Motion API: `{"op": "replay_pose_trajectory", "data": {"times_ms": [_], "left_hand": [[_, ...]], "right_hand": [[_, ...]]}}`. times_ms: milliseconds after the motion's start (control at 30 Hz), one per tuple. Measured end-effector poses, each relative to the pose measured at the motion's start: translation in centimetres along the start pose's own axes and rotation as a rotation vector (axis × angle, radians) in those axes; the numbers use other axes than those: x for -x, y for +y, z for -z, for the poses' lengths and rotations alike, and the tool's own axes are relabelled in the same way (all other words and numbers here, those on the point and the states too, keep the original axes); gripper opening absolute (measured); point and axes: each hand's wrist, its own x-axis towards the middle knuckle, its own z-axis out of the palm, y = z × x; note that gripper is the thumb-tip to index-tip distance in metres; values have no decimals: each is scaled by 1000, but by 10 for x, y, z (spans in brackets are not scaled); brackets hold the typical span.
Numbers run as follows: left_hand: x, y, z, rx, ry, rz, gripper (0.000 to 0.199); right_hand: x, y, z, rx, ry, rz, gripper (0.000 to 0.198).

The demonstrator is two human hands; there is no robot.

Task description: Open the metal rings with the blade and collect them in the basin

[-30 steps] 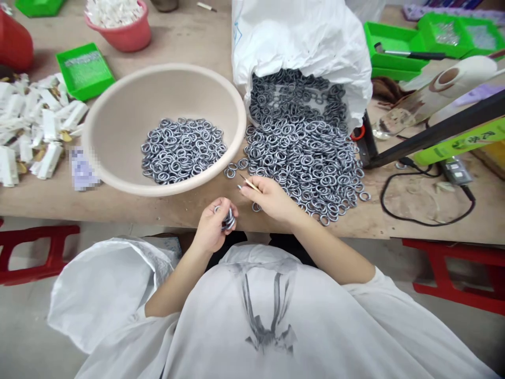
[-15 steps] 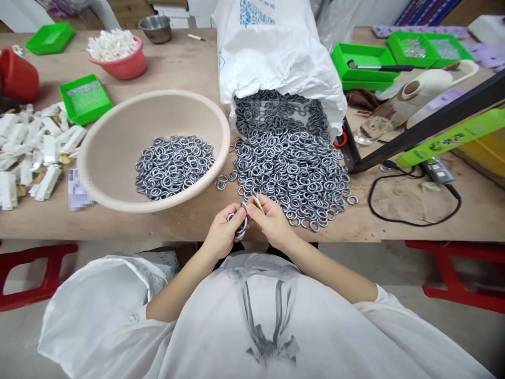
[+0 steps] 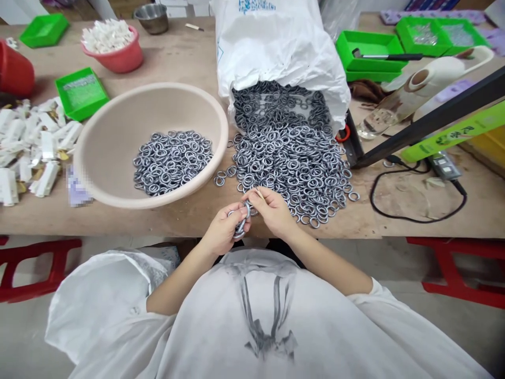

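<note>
Near the table's front edge, my left hand (image 3: 224, 231) is closed round several grey metal-looking rings (image 3: 240, 227). Close beside it, my right hand (image 3: 276, 215) pinches a thin, pale, stick-like tool (image 3: 259, 193), its tip up against the topmost ring. The fingers partly hide that contact. Just beyond my right hand spreads a heap of similar loose rings (image 3: 292, 163), spilling from the mouth of a white sack (image 3: 272, 58) lying on its side. Left of the heap stands a wide beige basin (image 3: 92, 126) with a pile of rings (image 3: 173, 163) inside.
White plastic parts (image 3: 47, 145) lie at far left, near a green tray (image 3: 81, 93) and a red bowl (image 3: 124, 55) of white pieces. To the right are a slanted black bar (image 3: 430, 121), a black cable (image 3: 373, 200) and a clear jug (image 3: 379, 123). Red stools (image 3: 450, 268) flank me.
My right hand's fingers have shifted slightly, and the tool now sits closer against the ring in my left hand. The whole view has tilted a little; rings stay in my left hand.
</note>
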Motion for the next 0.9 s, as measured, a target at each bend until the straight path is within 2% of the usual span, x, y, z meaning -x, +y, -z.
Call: {"op": "replay_pose_trajectory", "data": {"times_ms": [200,333,500,667,800,833,900], "left_hand": [[0,2,5,57,25,25,37],[1,2,4,67,55,60,34],[1,5,1,69,60,65,35],[3,6,6,20,20,81,34],[13,3,5,-129,-209,140,41],[17,5,5,-153,-233,132,43],[23,14,6,-199,-164,24,45]], "right_hand": [[14,-11,16,551,-93,282,46],[18,-13,18,703,-113,310,45],[19,-15,18,764,-130,333,45],[15,-12,20,721,-156,311,46],[4,-1,27,653,4,157,48],[2,1,29,629,36,130,49],[0,4,33,565,63,102,48]]}}
